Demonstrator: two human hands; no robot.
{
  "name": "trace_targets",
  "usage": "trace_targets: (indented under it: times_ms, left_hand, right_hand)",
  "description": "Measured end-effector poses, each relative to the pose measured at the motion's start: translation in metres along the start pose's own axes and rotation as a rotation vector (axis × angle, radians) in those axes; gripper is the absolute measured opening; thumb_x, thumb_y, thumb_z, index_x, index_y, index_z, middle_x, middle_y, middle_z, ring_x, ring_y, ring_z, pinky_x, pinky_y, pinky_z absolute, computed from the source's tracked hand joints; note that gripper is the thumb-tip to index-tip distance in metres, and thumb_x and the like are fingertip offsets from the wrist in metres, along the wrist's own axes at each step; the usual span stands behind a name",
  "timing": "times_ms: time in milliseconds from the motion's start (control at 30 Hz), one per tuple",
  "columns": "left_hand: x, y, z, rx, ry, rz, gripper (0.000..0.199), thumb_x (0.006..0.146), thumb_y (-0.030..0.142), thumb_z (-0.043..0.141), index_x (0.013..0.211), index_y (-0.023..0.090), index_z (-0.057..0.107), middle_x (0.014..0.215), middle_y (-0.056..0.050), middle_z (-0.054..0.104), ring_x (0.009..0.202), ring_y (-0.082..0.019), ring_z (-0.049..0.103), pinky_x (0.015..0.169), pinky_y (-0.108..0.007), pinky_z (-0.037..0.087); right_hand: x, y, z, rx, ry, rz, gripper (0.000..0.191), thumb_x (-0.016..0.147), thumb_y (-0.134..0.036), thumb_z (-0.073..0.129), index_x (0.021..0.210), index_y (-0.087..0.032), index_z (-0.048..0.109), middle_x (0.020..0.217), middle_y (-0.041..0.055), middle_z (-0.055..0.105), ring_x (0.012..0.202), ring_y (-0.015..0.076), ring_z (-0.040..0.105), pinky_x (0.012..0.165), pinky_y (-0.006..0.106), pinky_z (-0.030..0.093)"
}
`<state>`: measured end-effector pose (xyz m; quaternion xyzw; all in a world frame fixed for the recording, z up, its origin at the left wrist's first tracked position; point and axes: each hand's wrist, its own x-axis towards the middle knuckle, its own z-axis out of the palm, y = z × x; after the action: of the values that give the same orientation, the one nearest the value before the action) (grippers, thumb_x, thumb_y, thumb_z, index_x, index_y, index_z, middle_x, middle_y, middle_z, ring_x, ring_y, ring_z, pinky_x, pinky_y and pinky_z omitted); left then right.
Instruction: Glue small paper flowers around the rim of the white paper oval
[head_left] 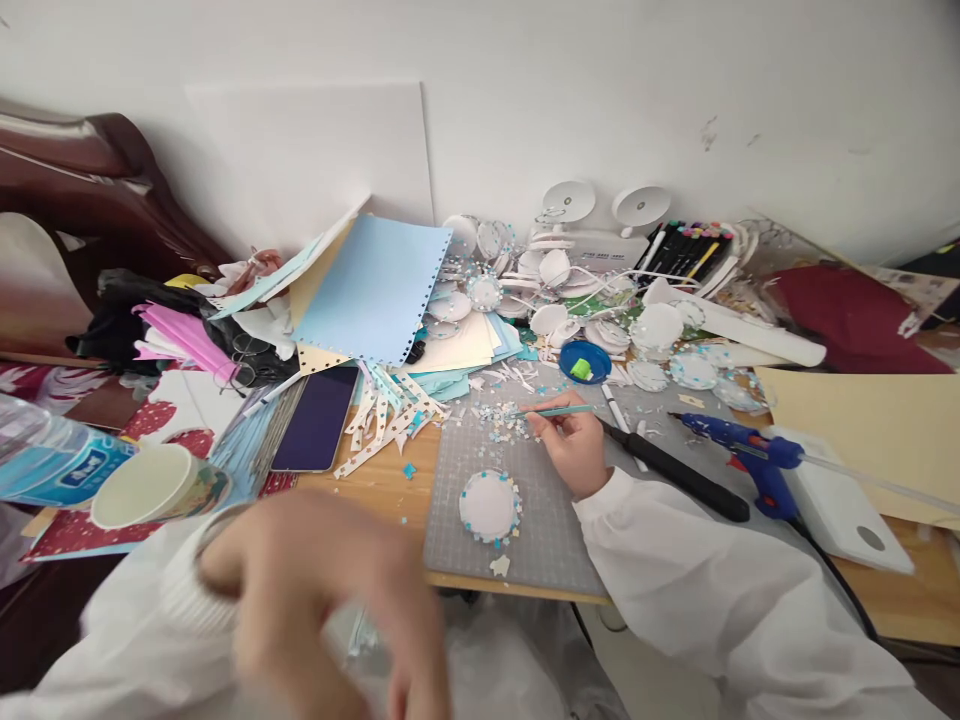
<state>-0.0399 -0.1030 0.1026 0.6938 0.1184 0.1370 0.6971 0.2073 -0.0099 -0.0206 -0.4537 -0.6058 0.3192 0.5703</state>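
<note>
Currently | right fingers: pinched on teal tool | white disc: near, leftward | left fingers: curled, hold unclear

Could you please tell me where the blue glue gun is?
The blue glue gun lies at the right of the head view, between the black tool and the white slab.

I see white sleeves, wide and softly wrinkled; the left one ends with a ribbed cuff. The left hand and right hand are bare.
</note>
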Motion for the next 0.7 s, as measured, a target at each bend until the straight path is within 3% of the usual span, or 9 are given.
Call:
trace_targets:
  times_ms: [33, 67, 133, 167, 233, 400, 700]
  left_hand:
    - [0.017, -0.004, -0.02, -0.104, -0.007, -0.024, 0.025, 0.079, 0.043, 0.055, 0.079, 0.025, 0.072, 0.062, -0.006, 0.066, 0.052, -0.019, 0.062, 0.046, -0.027, 0.047]
    - [0.035, -0.01, -0.04, -0.192, 0.079, -0.007, 0.023, 0.079, 0.04, 0.057, 0.074, 0.021, 0.069, 0.056, -0.005, 0.061, 0.047, -0.017, 0.058, 0.044, -0.027, 0.043]
    - [0.067, -0.029, -0.073, -0.371, 0.46, 0.175, 0.024, 0.077, 0.034, 0.06, 0.06, 0.018, 0.057, 0.042, 0.002, 0.039, 0.039, -0.011, 0.041, 0.042, -0.024, 0.033]
    - [0.079, -0.041, -0.085, -0.451, 0.588, 0.226, 0.028, 0.077, 0.032, 0.058, 0.056, 0.017, 0.049, 0.042, 0.004, 0.03, 0.038, -0.009, 0.034, 0.041, -0.023, 0.029]
    - [0.093, -0.066, -0.1, -0.568, 0.67, 0.221, 0.036, 0.078, 0.029, 0.056, 0.05, 0.017, 0.036, 0.045, 0.005, 0.021, 0.038, -0.007, 0.027, 0.043, -0.024, 0.025]
    - [0.088, -0.099, -0.104, -0.61, 0.599, 0.13, 0.048, 0.082, 0.032, 0.054, 0.046, 0.016, 0.026, 0.044, 0.004, 0.019, 0.041, -0.007, 0.022, 0.046, -0.026, 0.019]
    - [0.089, -0.099, -0.11, -0.696, 0.519, 0.153, 0.052, 0.085, 0.037, 0.048, 0.047, 0.017, 0.018, 0.042, 0.005, 0.01, 0.039, -0.007, 0.013, 0.044, -0.028, 0.013]
  right_hand:
    - [0.0, -0.001, 0.0, -0.01, -0.011, -0.001, 0.012, 0.079, -0.029, 0.067, 0.078, -0.02, 0.06, 0.079, 0.0037, 0.067, 0.056, 0.0129, 0.055, 0.053, 0.029, 0.044]
    - [0.0, -0.001, -0.001, -0.012, -0.009, 0.003, 0.011, 0.079, -0.029, 0.067, 0.078, -0.02, 0.06, 0.079, 0.0037, 0.068, 0.057, 0.0131, 0.055, 0.053, 0.029, 0.044]
    - [0.0, -0.002, -0.002, 0.001, 0.023, 0.014, 0.011, 0.079, -0.027, 0.067, 0.079, -0.02, 0.059, 0.08, 0.0037, 0.069, 0.058, 0.0138, 0.057, 0.054, 0.03, 0.045]
    - [0.0, -0.002, -0.003, 0.004, 0.039, 0.015, 0.011, 0.08, -0.027, 0.067, 0.08, -0.021, 0.059, 0.08, 0.0039, 0.069, 0.059, 0.0141, 0.058, 0.053, 0.03, 0.045]
    - [0.0, -0.003, -0.005, 0.0, 0.049, 0.012, 0.009, 0.08, -0.025, 0.067, 0.08, -0.021, 0.059, 0.081, 0.0042, 0.069, 0.059, 0.0147, 0.059, 0.053, 0.03, 0.045]
    - [0.002, -0.007, -0.008, -0.083, -0.043, -0.041, 0.006, 0.081, -0.02, 0.065, 0.08, -0.022, 0.06, 0.078, 0.0042, 0.07, 0.069, 0.0177, 0.064, 0.056, 0.031, 0.047]
    - [0.001, -0.011, -0.005, -0.156, -0.236, -0.135, 0.013, 0.079, -0.013, 0.065, 0.085, -0.023, 0.06, 0.083, 0.0032, 0.074, 0.077, 0.0182, 0.069, 0.064, 0.03, 0.054]
